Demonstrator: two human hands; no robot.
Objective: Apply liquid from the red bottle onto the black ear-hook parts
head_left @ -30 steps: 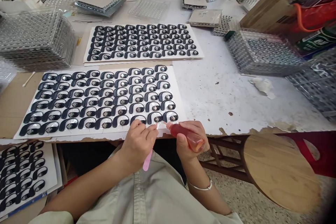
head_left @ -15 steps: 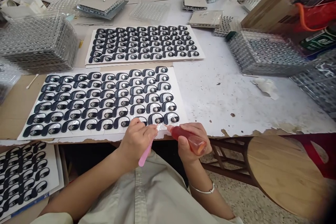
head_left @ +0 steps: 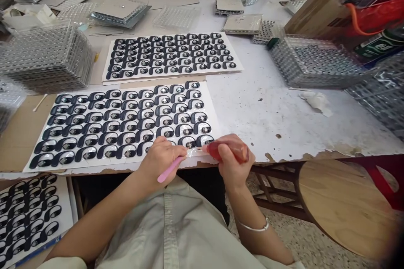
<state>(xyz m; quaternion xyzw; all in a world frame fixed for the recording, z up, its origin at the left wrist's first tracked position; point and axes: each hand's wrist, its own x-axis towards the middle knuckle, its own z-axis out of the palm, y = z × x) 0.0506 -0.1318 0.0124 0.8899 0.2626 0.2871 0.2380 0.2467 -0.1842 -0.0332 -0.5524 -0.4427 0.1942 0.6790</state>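
Observation:
A white sheet (head_left: 214, 111) covered with rows of black ear-hook parts (head_left: 126, 122) lies at the table's front edge. My left hand (head_left: 160, 157) is closed round a pink stick tool (head_left: 168, 169), its tip near the sheet's front right corner. My right hand (head_left: 232, 164) grips a small red squeeze bottle (head_left: 229, 151), whose nozzle points left at the last part in the front row (head_left: 205, 139). Both hands are close together over that corner.
A second sheet of black parts (head_left: 172, 55) lies farther back. Stacks of clear blister trays stand at the left (head_left: 44, 56) and right (head_left: 315, 65). A round wooden stool (head_left: 344, 206) is at the right below the table. Another parts sheet (head_left: 28, 214) sits low at the left.
The red bottle has tipped flatter and moved up onto the sheet's corner. The pink tool has swung lower to the left. The view has shifted slightly.

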